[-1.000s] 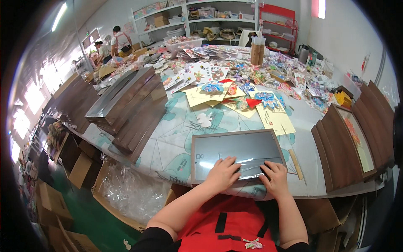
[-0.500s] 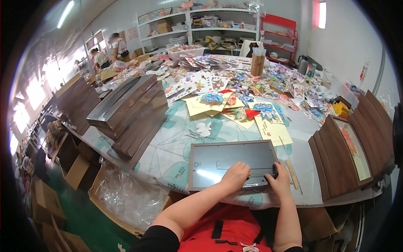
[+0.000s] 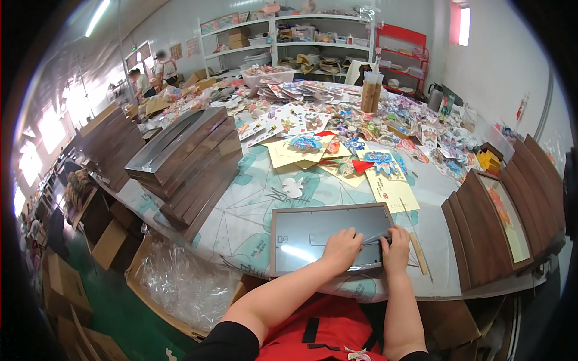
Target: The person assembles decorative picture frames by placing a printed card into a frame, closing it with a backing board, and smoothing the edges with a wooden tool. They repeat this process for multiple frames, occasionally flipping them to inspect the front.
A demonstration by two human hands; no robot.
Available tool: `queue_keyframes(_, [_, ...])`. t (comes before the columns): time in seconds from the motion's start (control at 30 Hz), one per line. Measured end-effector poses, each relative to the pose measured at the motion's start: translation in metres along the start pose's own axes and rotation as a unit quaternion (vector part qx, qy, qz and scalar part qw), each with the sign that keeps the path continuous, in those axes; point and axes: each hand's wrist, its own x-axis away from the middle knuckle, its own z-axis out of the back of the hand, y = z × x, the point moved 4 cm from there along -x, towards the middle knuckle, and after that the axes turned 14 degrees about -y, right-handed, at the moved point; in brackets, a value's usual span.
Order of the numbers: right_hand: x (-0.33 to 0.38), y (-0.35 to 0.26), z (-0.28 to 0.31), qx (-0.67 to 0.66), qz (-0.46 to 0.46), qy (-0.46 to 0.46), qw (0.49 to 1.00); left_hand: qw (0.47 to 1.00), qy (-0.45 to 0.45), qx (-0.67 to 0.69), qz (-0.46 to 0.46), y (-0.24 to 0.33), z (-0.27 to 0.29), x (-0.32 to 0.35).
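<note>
Brown picture frame point(image 3: 283, 240) flat on desk point(image 3: 241, 204), glass half bare. Left hand point(image 3: 341, 250) presses it; right hand point(image 3: 397, 242) pinches protective film point(image 3: 376, 238), part-peeled.

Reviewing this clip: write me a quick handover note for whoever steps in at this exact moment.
Left hand: flat on the glass of the picture frame, near its right side.
Right hand: at the frame's right edge, pinching a thin film corner with the left; grip detail unclear.
Frame lies flat at the table's near edge; a wooden stick lies beside it.
Done: film lifted at one corner, apparently.
Left: the rest of the glass seems still covered.
</note>
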Motion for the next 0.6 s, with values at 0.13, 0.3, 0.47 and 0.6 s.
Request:
queue_keyframes(0.13, [0.001,-0.005,0.0,-0.035,0.012,-0.044,0.998,0.992,-0.03,0.076,0.101,-0.029,-0.015,-0.011])
queue_keyframes(0.3, [0.0,-0.001,-0.006,0.087,0.0,-0.131,0.988,0.629,0.214,0.711,0.231,-0.114,-0.021,-0.004])
queue_keyframes(0.47, [0.002,0.004,-0.005,0.053,-0.057,-0.159,0.984,0.597,0.333,0.712,0.16,-0.21,0.032,0.073])
queue_keyframes(0.6, [0.004,-0.004,-0.001,0.059,-0.096,-0.174,0.978,0.411,0.53,0.719,0.183,-0.241,0.087,0.181])
